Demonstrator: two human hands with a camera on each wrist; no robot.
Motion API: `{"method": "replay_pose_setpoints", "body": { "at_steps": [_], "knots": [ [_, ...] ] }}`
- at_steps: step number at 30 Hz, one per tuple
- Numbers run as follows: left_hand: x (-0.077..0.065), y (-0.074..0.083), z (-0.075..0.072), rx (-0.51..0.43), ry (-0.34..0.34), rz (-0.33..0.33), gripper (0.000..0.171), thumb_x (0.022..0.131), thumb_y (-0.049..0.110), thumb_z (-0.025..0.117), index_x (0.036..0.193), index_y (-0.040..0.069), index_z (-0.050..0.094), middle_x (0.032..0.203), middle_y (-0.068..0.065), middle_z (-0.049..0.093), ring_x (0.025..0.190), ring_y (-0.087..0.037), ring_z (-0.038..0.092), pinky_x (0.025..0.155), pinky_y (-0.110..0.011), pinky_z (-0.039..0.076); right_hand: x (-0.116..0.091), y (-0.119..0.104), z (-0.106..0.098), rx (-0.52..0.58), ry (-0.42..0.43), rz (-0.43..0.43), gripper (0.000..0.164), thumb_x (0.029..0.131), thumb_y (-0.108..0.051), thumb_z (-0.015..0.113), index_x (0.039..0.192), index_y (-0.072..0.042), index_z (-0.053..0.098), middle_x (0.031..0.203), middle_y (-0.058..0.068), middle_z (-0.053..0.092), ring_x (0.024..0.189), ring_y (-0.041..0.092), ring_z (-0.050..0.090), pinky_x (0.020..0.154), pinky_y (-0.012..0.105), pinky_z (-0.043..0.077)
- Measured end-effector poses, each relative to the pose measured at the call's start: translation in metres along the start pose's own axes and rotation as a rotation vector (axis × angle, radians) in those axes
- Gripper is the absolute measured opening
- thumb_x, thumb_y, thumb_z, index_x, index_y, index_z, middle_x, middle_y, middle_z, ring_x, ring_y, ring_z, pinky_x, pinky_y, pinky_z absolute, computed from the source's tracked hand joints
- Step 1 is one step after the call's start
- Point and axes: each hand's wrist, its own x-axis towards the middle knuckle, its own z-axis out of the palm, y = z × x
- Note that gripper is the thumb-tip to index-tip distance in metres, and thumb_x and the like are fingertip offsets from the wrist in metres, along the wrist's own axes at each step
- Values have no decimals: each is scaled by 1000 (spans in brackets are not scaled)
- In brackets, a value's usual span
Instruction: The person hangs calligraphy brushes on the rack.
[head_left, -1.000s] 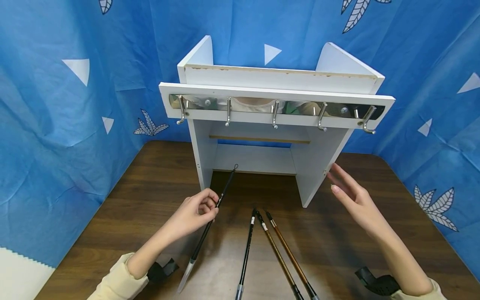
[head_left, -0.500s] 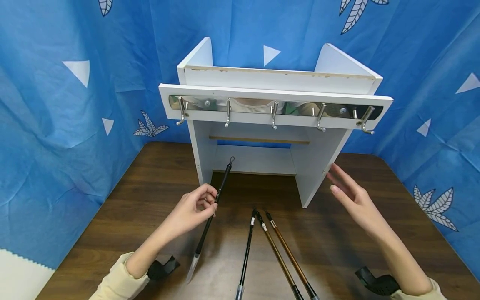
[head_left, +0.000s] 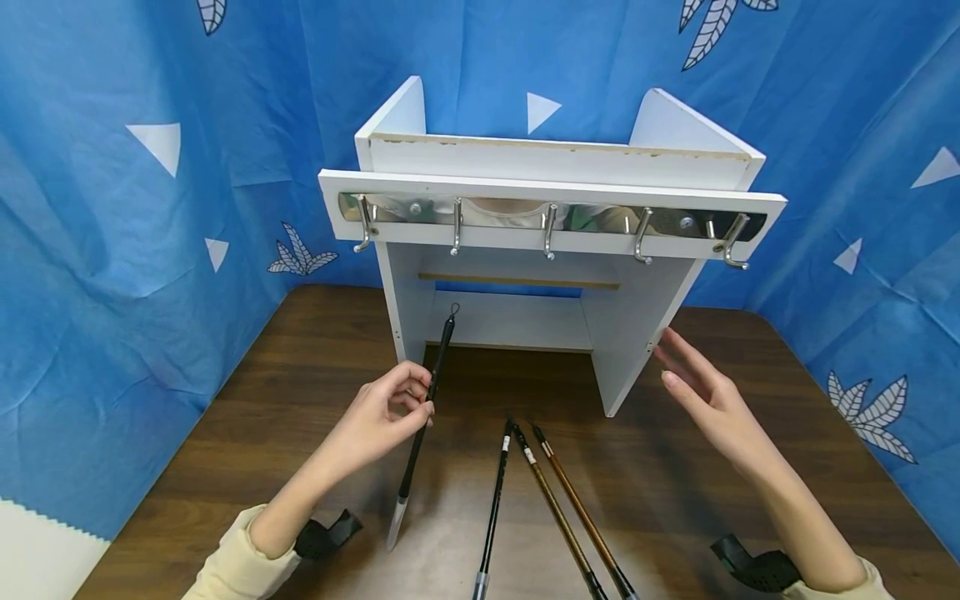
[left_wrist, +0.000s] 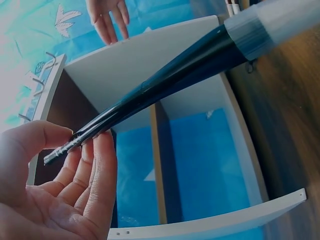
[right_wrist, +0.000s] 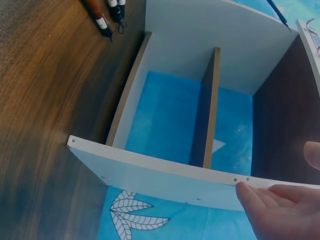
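My left hand (head_left: pixel 386 417) pinches a black calligraphy brush (head_left: pixel 415 457) between thumb and fingers, in front of the left leg of a white hook rack (head_left: pixel 562 162). The brush's hanging loop (head_left: pixel 454 308) points up toward the rack, and its clear-capped tip (head_left: pixel 397 523) points down at me. In the left wrist view the capped end (left_wrist: pixel 260 37) looms close to the camera. My right hand (head_left: pixel 708 396) has its fingers extended against the outside of the rack's right side panel; in the right wrist view a fingertip (right_wrist: pixel 243 189) meets the panel edge.
Several metal hooks, including one left hook (head_left: pixel 363 223), line the rack's front board. A black brush (head_left: pixel 495 500) and two brown brushes, one nearer the middle (head_left: pixel 558 512) and one farther right (head_left: pixel 581 500), lie on the wooden table (head_left: pixel 247 433). Blue cloth (head_left: pixel 247 83) hangs behind.
The held brush has become steeper: its loop end rose and shifted left while its capped end swung right and up. My left hand moved up slightly. The right hand stayed put.
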Motion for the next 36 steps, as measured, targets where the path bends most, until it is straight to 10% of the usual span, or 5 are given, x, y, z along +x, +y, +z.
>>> {"method": "replay_pose_setpoints", "body": {
  "at_steps": [36],
  "knots": [
    [10, 46, -12, 29, 48, 88, 23, 87, -1, 63, 107, 6, 53, 86, -5, 61, 75, -18, 63, 56, -31, 54, 0, -2, 1, 6, 0, 5, 55, 99, -4, 42, 150, -8, 20, 150, 17, 22, 129, 9, 35, 91, 12, 37]
  ]
}}
